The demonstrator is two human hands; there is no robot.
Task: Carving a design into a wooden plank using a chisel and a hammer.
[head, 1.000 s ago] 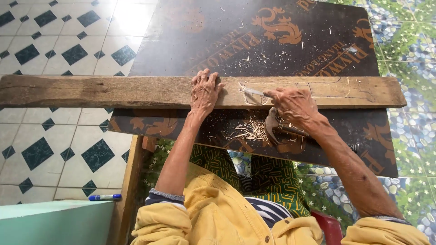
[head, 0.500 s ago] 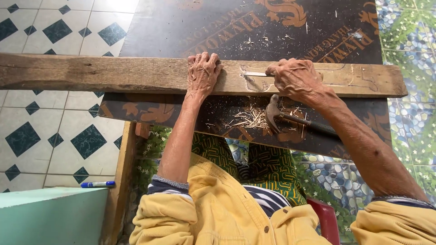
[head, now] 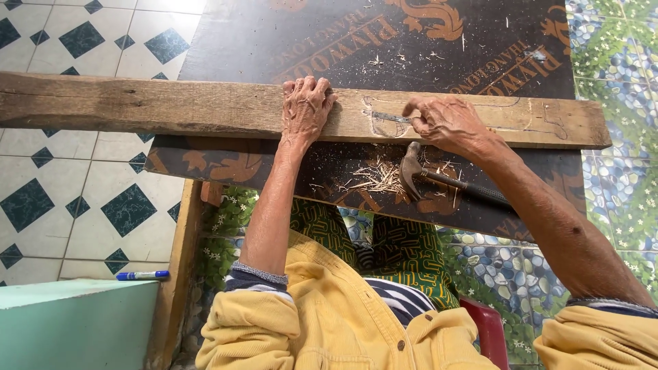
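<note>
Dark plywood tabletop (head: 240, 48) w/ old wood plank (head: 137, 106) across it; left hand (head: 306, 106) flat, pressing. Right hand (head: 445, 123) pinches thin metal chisel (head: 391, 118): stiff, sharp, best held mid-shaft. Hammer (head: 439, 177) nearby

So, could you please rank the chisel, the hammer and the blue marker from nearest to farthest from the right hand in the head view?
1. Chisel: pinched in the right hand's fingers, on the plank.
2. Hammer: just below that hand, lying on the dark board among shavings.
3. Blue marker: far off at lower left, on the green surface's edge.
</note>
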